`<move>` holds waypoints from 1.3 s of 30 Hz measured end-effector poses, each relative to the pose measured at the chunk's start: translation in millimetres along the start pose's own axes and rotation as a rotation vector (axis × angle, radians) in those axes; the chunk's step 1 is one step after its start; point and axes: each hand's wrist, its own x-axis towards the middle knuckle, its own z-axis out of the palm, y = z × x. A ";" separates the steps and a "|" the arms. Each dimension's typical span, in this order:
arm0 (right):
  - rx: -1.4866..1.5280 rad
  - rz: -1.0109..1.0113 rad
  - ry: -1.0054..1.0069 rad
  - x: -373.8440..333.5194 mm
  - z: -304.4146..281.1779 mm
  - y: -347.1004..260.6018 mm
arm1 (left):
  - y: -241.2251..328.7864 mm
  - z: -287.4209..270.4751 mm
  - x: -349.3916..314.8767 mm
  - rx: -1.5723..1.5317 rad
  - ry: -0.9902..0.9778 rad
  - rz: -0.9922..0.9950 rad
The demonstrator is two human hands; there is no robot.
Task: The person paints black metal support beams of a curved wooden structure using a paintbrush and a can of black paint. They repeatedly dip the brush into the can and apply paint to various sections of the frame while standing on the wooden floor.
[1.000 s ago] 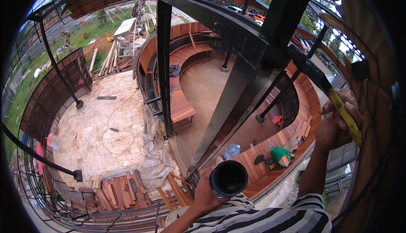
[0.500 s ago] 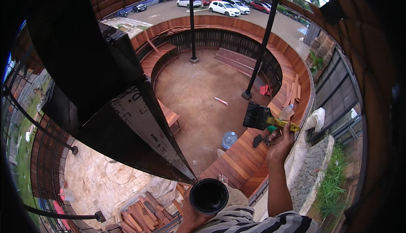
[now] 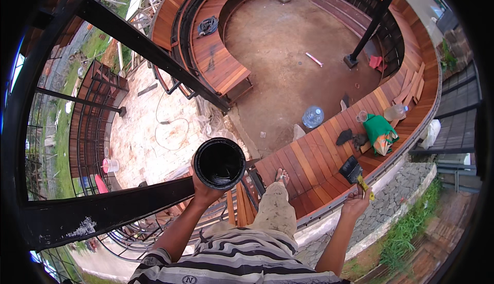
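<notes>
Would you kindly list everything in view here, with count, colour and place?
Can: one, black, open top, in left hand, centre.
Brush: one, black bristles, yellow handle, in right hand.
Beams: two, black steel, crossing the left side.
Posts: two, black, on the dirt floor.
Bench: curved, reddish wood, ringing the floor.
Bottle: one, clear blue, on the floor.
Bag: one, green, on the deck at right.
Bucket: one, pale, on paving at left.
Left hand: gripping the can from below.
Right hand: closed on the brush handle.
Foot: one, bare, above the deck.
</notes>
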 end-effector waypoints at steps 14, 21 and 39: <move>-0.228 0.029 -0.090 -15.8 38.8 -59.5 | 41.3 6.6 40.8 -0.148 0.255 -0.343; -0.405 -0.067 -0.264 -67.0 86.0 -88.2 | 37.0 4.6 32.1 -0.045 0.303 -0.280; -0.741 -0.807 -1.939 -293.5 344.9 -22.4 | 64.5 -21.1 64.3 -0.032 0.504 -0.092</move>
